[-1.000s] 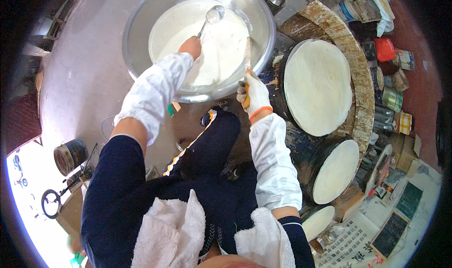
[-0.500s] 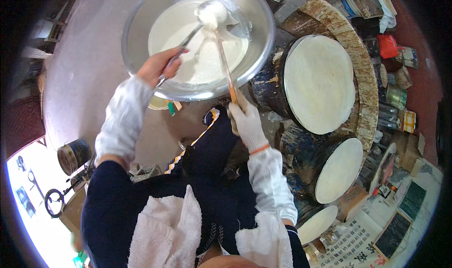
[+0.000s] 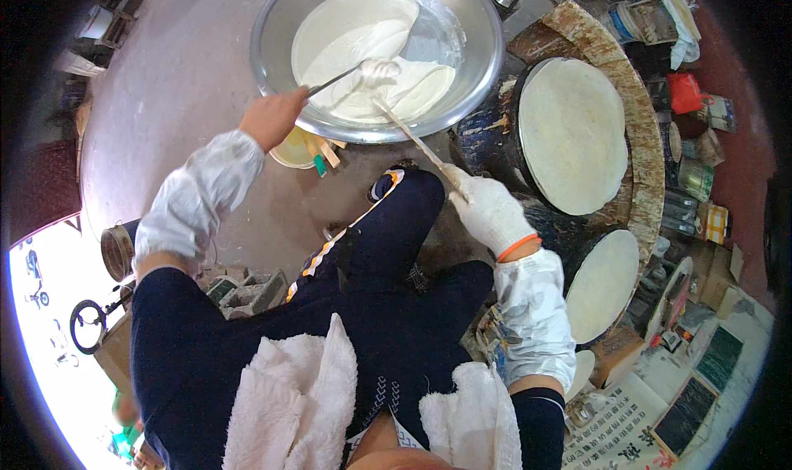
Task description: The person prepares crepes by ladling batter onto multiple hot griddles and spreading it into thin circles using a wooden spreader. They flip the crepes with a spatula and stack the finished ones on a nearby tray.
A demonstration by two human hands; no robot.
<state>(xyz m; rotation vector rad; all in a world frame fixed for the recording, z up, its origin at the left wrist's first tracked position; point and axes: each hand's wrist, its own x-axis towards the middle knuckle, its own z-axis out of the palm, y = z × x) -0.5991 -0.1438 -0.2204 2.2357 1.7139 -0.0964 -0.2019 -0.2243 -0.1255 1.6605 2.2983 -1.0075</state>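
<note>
A large steel basin (image 3: 264,37) at the top holds thick cream-white batter (image 3: 355,20), piled in folds, with bare metal showing on its right. My bare left hand (image 3: 274,119) is closed round the metal handle of a ladle (image 3: 381,68), whose batter-coated bowl sits in the batter. In a white knit glove, my right hand (image 3: 492,210) grips a long thin wooden-handled tool (image 3: 417,142). Its far end lies in the batter just below the ladle, so its shape is hidden.
To the right stand round griddles, each covered by a pale round sheet: a far one (image 3: 573,136) and a nearer one (image 3: 604,287). A curved worn ledge (image 3: 648,148) runs behind them. Below the basin sits a pale yellow tub (image 3: 290,152) with wooden-handled tools. Concrete blocks (image 3: 256,294) lie lower left.
The ladle and the wooden-handled tool have come nearer to me, dragging batter toward the basin's near side. My right hand has moved down and right. The basin appears higher and farther right in view.
</note>
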